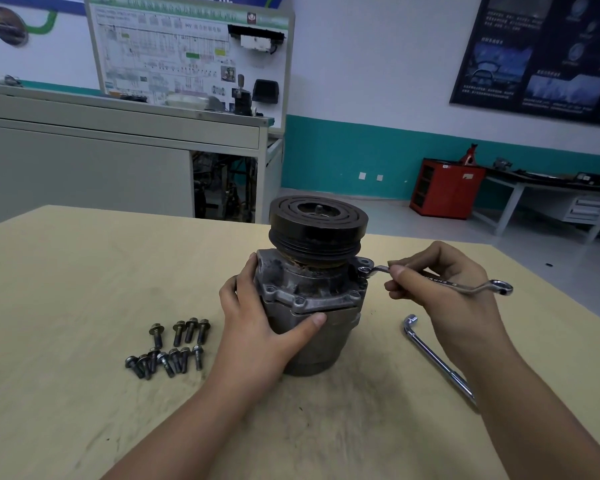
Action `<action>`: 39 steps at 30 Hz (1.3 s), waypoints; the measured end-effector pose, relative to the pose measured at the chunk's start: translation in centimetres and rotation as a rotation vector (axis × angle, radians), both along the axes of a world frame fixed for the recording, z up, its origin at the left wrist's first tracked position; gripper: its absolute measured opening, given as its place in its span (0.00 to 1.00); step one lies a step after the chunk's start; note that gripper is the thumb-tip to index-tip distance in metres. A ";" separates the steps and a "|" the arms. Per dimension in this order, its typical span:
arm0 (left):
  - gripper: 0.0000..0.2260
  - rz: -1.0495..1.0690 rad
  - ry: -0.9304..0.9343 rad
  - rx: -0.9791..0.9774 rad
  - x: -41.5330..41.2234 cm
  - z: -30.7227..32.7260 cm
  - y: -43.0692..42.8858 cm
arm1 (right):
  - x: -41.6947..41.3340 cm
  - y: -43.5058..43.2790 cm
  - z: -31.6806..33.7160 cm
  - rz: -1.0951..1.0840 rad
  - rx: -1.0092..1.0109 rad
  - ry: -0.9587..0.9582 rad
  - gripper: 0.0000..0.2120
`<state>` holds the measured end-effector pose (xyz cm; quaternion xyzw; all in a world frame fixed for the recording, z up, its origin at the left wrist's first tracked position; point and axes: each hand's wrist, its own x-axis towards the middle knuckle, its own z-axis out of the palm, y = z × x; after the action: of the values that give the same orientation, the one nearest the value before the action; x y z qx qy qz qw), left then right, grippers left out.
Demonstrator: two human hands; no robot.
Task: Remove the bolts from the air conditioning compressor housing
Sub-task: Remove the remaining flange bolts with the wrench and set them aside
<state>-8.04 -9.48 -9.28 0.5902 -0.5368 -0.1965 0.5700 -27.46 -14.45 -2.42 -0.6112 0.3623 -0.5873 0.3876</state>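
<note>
Grey compressor housing [312, 296] between hands: left hand [257, 327] grips it, right hand [440, 292] pinches wrench [466, 288].

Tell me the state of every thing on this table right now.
compressor: upright, pulley up, gripped by left hand.
ring wrench: one end on housing bolt, pinched by right hand.
loose bolts: removed, on table left of compressor.
L-shaped wrench: lying on table, unheld.

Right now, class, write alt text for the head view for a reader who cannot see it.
The right hand holds a wrench against the compressor housing, which the left hand grips; loose bolts lie on the table.
</note>
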 end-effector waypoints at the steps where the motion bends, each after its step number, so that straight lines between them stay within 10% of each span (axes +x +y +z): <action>1: 0.53 0.000 0.000 0.000 0.0 0.0 0.0 | -0.2 -0.3 0.0 0.036 0.050 -0.059 0.09; 18: 0.53 -0.010 -0.016 0.021 0.1 0.2 0.2 | 1.6 -4.6 -0.5 0.101 0.314 -0.446 0.04; 34: 0.51 -0.011 -0.021 0.013 -0.1 0.1 0.1 | 3.9 -6.1 2.0 0.116 0.281 0.225 0.10; 39: 0.52 -0.006 -0.019 0.003 0.0 0.1 -0.1 | 4.0 -6.0 2.0 0.084 0.208 0.118 0.05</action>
<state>-8.07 -9.55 -9.21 0.5914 -0.5437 -0.1932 0.5633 -23.44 -20.46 -0.43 -0.6158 0.4173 -0.4928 0.4515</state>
